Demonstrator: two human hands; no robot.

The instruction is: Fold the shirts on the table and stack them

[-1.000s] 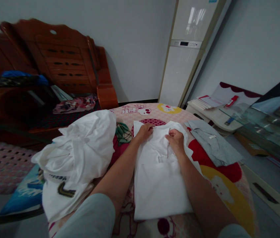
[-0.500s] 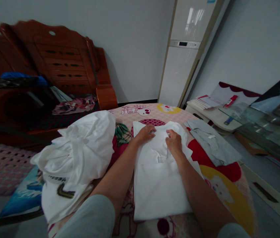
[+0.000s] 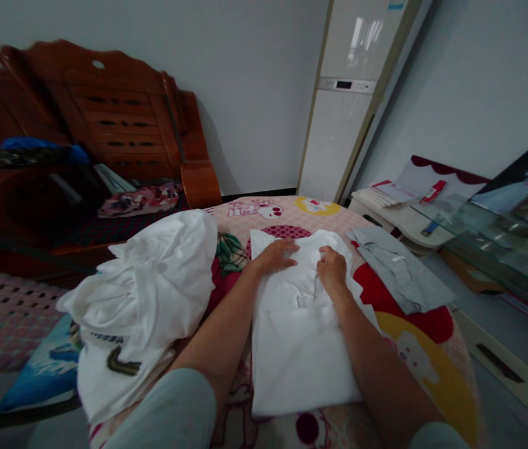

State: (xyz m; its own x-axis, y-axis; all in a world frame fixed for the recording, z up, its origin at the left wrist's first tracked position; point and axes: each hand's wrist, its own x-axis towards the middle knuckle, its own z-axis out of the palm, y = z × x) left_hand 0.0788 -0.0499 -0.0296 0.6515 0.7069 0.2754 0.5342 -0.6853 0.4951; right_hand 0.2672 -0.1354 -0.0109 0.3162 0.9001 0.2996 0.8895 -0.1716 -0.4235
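A white shirt [image 3: 303, 362] lies partly folded on the round table, its lower part a flat rectangle and its neck area at the far end. My left hand [image 3: 278, 255] rests on the upper left of the shirt with fingers stretched out flat. Opposite it, my right hand [image 3: 331, 267] is closed, thumb and curled fingers pinching the cloth near the neck opening. Loose wrinkles run between the two hands. To the left is a heaped white garment [image 3: 161, 280] with a dark print. A folded grey shirt [image 3: 397, 268] lies at the right edge.
A patterned pink cloth [image 3: 432, 386] covers the table [image 3: 240, 209]. Green checked fabric [image 3: 232, 252] sits behind the white heap. Beyond are a wooden sofa [image 3: 118, 118], a tall air conditioner [image 3: 338, 137] and, at right, a glass shelf [image 3: 492, 231].
My left fingers have straightened and shifted slightly right over the cloth. My right hand has moved a little to the right, its fingers more curled. The garments stay where they were.
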